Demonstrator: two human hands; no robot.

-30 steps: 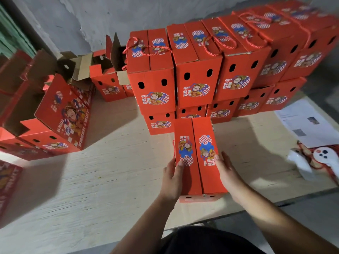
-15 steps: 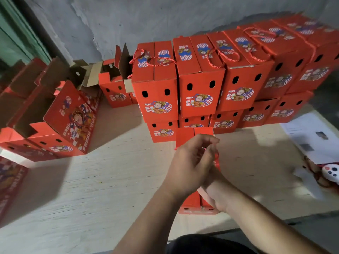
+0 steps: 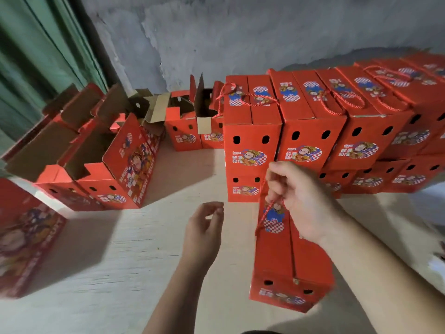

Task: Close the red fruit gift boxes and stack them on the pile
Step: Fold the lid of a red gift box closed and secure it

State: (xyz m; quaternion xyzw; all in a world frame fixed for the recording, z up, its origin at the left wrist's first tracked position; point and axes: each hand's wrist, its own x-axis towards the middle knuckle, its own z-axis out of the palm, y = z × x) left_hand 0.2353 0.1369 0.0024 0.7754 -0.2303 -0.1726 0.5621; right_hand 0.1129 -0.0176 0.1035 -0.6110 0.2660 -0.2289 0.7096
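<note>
A closed red cardboard gift box (image 3: 286,256), printed with a cartoon figure on blue-and-white checks, is held just in front of the stacked pile (image 3: 320,131). Its twisted red cord handle (image 3: 263,213) is pinched by the right hand (image 3: 298,198). The left hand (image 3: 204,235) hangs beside it, loosely curled, holding nothing. "FRESH FRUIT" is read on an open box (image 3: 125,169) left of the pile.

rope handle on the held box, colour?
Red twisted cord, pinched by the right hand; head view.

The pale wooden table (image 3: 115,256) carries a two-level pile of closed red cardboard boxes (image 3: 313,141) at the back and open red cardboard boxes (image 3: 103,169) at left.
</note>
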